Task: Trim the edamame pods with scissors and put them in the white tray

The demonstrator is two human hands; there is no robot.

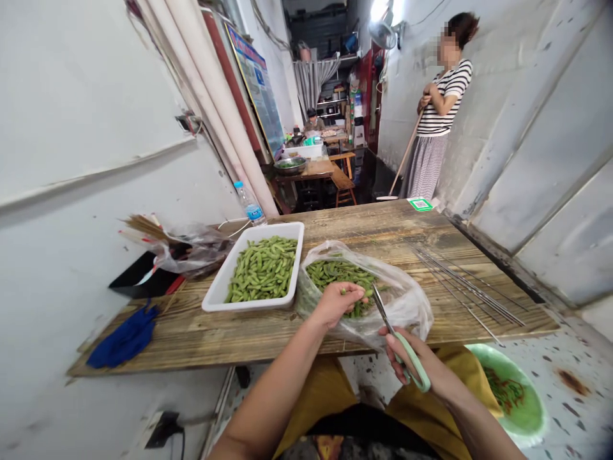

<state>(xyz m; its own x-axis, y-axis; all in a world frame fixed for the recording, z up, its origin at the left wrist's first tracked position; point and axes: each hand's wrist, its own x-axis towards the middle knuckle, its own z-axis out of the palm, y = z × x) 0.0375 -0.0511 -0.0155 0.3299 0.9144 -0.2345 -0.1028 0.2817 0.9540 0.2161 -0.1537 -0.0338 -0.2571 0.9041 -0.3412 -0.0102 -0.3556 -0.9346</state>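
My left hand (pixel 338 301) reaches into a clear plastic bag (pixel 407 300) of green edamame pods (pixel 338 271) and pinches a pod. My right hand (pixel 421 364) is closed around the light green handles of a pair of scissors (pixel 390 332). The blades point up toward the left hand, just above the table's near edge. A white rectangular tray (pixel 215 297) filled with more pods (pixel 263 268) sits left of the bag on the wooden table (pixel 364 223).
Thin metal skewers (pixel 467 287) lie on the table's right side. A green basin (pixel 524 415) of trimmings is on the floor at right. Blue cloth (pixel 124 338), a bagged bundle of sticks (pixel 186 246) and a water bottle (pixel 249 204) are at left. A person with a broom (pixel 438 115) stands beyond.
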